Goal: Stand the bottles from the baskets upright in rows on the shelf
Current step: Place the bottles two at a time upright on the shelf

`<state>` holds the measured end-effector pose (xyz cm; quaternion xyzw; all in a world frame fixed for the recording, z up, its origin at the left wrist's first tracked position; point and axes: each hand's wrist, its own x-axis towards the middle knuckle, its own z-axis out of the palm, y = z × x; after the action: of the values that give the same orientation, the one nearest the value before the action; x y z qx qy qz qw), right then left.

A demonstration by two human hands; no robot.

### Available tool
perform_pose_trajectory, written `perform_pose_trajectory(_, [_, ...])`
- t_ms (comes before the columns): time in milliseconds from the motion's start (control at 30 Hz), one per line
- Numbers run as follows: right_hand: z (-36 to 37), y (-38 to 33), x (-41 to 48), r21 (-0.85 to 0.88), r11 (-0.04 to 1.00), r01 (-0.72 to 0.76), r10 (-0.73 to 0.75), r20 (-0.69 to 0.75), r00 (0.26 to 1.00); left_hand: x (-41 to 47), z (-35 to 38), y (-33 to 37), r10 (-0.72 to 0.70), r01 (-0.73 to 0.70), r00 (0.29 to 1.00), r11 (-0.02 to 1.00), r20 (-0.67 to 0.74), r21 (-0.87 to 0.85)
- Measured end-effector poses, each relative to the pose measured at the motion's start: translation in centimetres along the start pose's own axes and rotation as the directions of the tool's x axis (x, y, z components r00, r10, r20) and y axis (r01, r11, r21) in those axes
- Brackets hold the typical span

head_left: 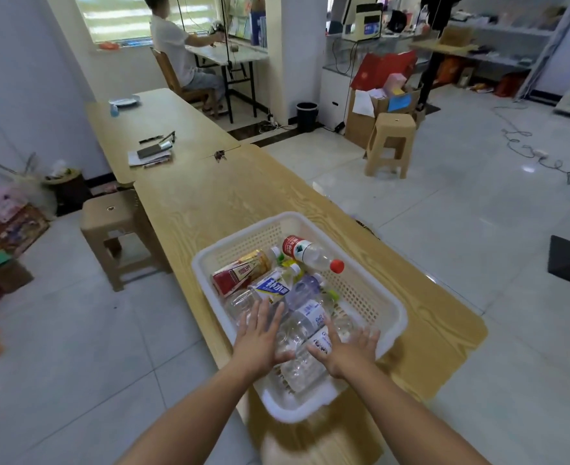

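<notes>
Left hand [258, 335] and right hand [349, 354] over basket [392, 308] of lying bottles [305, 253], fingers [260, 312] straight — grasping nothing

My 2 forearms [189, 414] run bare to the wrists, and my left hand [260, 333] and right hand [347, 354] are bare too.

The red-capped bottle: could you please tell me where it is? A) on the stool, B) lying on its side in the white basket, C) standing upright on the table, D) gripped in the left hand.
B: the red-capped bottle lies on its side atop the other bottles at the far end of the white basket.
</notes>
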<state>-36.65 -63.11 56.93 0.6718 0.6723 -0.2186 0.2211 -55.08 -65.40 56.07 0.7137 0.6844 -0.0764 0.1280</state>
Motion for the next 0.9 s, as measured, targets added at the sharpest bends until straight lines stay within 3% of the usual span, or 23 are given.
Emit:
perform_pose_trajectory(167, [-0.6, -0.4, 2.1, -0.021, 0.999, -0.041, 0.043, 0.118, 0.992, 1.3, -0.2, 0.7, 0.039, -0.042, 0.992, 0.999, 0.123, 0.022])
perform_pose_trajectory(267, [-0.6, -0.1, 3.8, 0.129, 0.992, -0.013, -0.009, 0.173, 0.985, 2.1, 0.0, 1.3, 0.017, -0.009, 0.986, 0.999, 0.165, -0.049])
perform_pose_trajectory(333, [-0.3, 0.1, 5.7, 0.337, 0.941, 0.0, -0.066, 0.184, 0.981, 2.6, 0.2, 1.6, -0.014, 0.032, 0.98, 0.995, 0.199, -0.089])
perform_pose_trajectory(400, [-0.1, 0.4, 7.2, 0.629, 0.777, 0.0, -0.107, 0.132, 0.985, 3.1, 0.3, 1.9, -0.044, 0.069, 0.975, 0.992, 0.218, -0.109])
perform_pose_trajectory(467, [-0.8, 0.7, 7.5, 0.85, 0.527, -0.031, -0.073, 0.082, 0.994, 3.5, 0.2, 2.2, -0.069, 0.099, 0.971, 0.987, 0.228, -0.123])
perform_pose_trajectory(633, [-1.6, 2.7, 8.7, 0.963, -0.021, -0.27, 0.025, 0.27, 0.962, 4.3, 0.3, 2.4, -0.127, 0.171, 0.946, 0.977, 0.299, -0.127])
perform_pose_trajectory(700, [-1.2, 3.1, 9.0, 0.943, -0.093, -0.32, 0.017, 0.323, 0.946, 4.6, 0.3, 2.4, -0.145, 0.195, 0.934, 0.972, 0.327, -0.128])
perform_pose_trajectory(900, [-1.7, 3.1, 8.7, 0.922, -0.166, -0.35, 0.004, 0.356, 0.935, 4.9, 0.8, 2.5, -0.158, 0.224, 0.924, 0.961, 0.348, -0.161])
